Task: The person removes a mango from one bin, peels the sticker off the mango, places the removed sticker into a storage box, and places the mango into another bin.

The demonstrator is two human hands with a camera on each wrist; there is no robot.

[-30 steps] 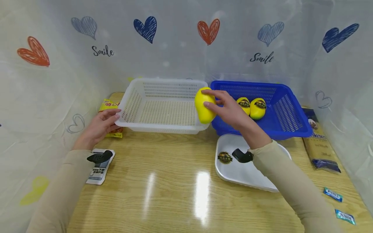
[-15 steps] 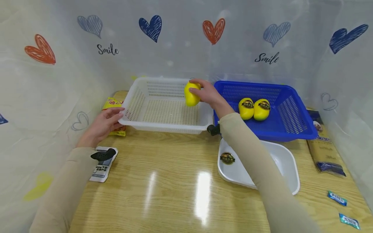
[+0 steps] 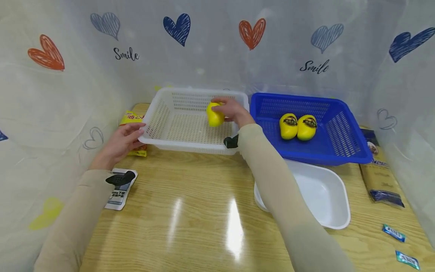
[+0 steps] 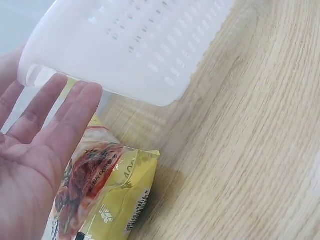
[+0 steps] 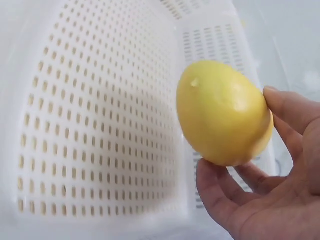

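My right hand [image 3: 233,110] grips a yellow mango [image 3: 214,115] by its side, inside the white basket [image 3: 183,146]. In the right wrist view the mango [image 5: 222,112] is pinched between thumb and fingers, with the basket's slotted floor beyond it. My left hand [image 3: 120,143] holds the white basket's left front corner by the rim. The left wrist view shows that hand's fingers [image 4: 75,110] at the rim's underside. Two more mangoes [image 3: 288,126] with dark labels lie side by side in the blue basket [image 3: 323,154] to the right.
A white tray [image 3: 321,194] stands before the blue basket, partly covered by my right sleeve. A yellow food packet [image 4: 107,185] lies by my left hand, a white pouch [image 3: 119,192] below it. At right are a brown packet [image 3: 384,177] and two small sachets [image 3: 393,232].
My right hand has carried the mango left from between the two baskets and lowered it into the white basket. The left hand stays on the rim.
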